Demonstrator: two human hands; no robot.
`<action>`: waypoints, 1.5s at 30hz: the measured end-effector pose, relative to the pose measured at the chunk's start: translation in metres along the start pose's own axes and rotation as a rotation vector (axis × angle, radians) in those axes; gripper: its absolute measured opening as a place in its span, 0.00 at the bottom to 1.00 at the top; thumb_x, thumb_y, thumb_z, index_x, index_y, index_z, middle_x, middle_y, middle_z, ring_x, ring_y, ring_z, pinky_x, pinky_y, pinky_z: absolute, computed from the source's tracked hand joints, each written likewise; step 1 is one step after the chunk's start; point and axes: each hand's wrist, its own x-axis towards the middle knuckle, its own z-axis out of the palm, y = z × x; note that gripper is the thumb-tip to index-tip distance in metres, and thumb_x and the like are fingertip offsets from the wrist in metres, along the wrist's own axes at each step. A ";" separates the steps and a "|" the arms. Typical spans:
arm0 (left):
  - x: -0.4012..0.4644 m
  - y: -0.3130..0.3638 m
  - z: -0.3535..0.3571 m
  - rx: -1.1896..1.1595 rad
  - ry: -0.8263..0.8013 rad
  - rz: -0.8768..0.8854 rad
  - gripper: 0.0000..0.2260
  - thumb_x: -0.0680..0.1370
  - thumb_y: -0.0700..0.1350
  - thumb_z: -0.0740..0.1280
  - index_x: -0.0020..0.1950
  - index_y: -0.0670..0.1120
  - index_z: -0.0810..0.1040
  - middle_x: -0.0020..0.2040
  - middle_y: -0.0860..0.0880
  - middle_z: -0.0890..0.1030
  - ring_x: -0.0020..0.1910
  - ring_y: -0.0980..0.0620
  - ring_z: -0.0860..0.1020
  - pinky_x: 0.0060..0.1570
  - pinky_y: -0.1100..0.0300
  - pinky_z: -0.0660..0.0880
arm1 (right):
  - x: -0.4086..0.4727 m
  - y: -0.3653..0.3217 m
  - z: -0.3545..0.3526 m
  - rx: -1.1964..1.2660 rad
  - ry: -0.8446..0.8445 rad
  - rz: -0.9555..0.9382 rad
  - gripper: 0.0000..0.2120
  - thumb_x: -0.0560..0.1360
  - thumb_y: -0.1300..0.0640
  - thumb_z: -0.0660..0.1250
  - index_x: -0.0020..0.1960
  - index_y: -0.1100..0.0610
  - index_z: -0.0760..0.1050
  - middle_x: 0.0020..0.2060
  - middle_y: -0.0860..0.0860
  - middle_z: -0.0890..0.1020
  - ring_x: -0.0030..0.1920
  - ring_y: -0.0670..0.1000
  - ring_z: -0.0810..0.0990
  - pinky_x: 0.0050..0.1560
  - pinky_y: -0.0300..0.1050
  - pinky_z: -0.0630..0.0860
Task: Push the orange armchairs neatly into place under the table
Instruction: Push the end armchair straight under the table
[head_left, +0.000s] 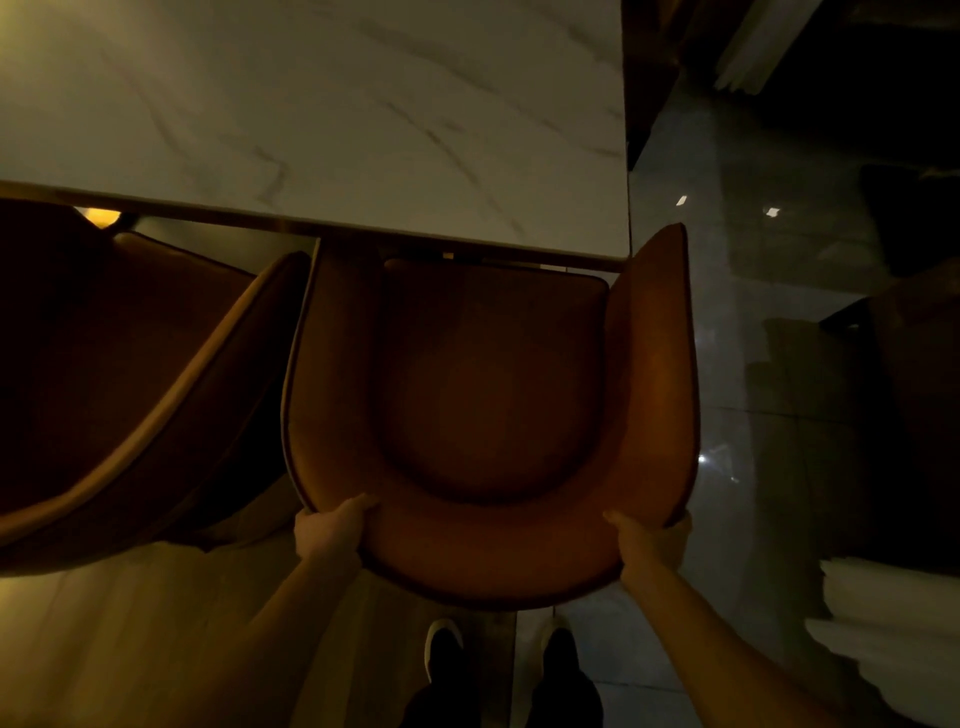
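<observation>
Left hand (332, 530) and right hand (649, 540) each hold a closed grip on the near backrest rim of the orange armchair (493, 395). Its seat front sits under the marble desk (311, 114) edge. A second armchair (130, 364) stands angled at left.

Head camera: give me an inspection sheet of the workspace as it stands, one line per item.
Surface: white marble-look table, top bare in view; its near right corner meets the held chair's right arm.
Job's things: orange armchair facing the table, seat front just under the edge, most of the seat still out. Second orange armchair at left, angled, close beside the first.
Clutter: nothing seen on the table.
Grippers: left hand and right hand each grip the held chair's curved backrest rim.
Cables: nothing seen.
Surroundings: dim light; glossy tiled floor with reflections; the person's dark shoes behind the chair; pale stacked shapes at right, unclear.
</observation>
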 end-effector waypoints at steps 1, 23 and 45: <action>0.000 0.000 0.000 0.006 0.000 0.006 0.38 0.66 0.44 0.81 0.72 0.46 0.67 0.64 0.38 0.75 0.58 0.33 0.78 0.52 0.32 0.78 | 0.001 0.000 0.000 -0.012 -0.004 -0.008 0.48 0.63 0.67 0.77 0.76 0.54 0.57 0.67 0.61 0.73 0.61 0.62 0.76 0.58 0.58 0.73; -0.041 -0.049 -0.007 -0.091 -0.092 0.016 0.34 0.71 0.39 0.76 0.74 0.46 0.65 0.66 0.38 0.74 0.61 0.32 0.76 0.56 0.32 0.76 | 0.016 0.006 -0.037 -0.097 -0.079 -0.103 0.49 0.63 0.69 0.77 0.77 0.54 0.56 0.68 0.61 0.72 0.62 0.63 0.75 0.61 0.60 0.73; -0.027 -0.009 0.002 -0.005 -0.095 0.027 0.34 0.70 0.41 0.78 0.72 0.42 0.66 0.66 0.38 0.73 0.62 0.32 0.75 0.54 0.35 0.77 | 0.028 -0.017 -0.011 -0.064 -0.086 -0.080 0.50 0.64 0.66 0.77 0.78 0.53 0.53 0.68 0.60 0.73 0.62 0.61 0.75 0.59 0.57 0.73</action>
